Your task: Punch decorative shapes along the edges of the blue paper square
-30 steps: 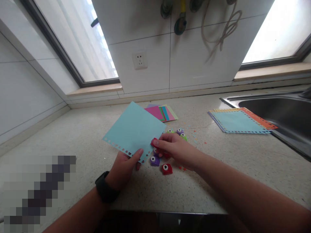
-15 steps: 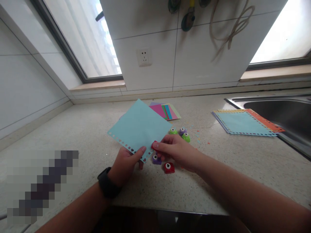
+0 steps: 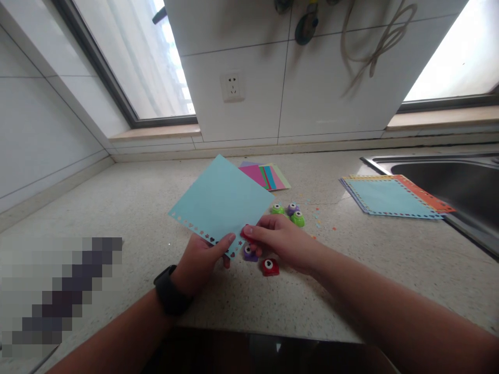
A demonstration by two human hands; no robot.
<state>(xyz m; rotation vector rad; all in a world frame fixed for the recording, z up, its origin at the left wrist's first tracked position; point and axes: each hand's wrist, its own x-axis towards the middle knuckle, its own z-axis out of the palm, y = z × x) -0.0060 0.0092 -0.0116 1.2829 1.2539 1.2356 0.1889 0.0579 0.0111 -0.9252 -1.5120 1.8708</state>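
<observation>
Both left hand and right hand's red punch grip blue sheet's edge.

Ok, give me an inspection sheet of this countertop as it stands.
Surface: speckled countertop, paper scraps near the punches.
Job's things: light blue sheet, punched border along its near edge; small red punch at that edge.
Clutter: five loose punches, coloured paper stack, punched sheets beside the sink.
Hands: left hand pinches the sheet; right hand grips the red punch.
Cables: pale cord hanging on the wall.
Surroundings: wall socket, windows on both sides.
</observation>
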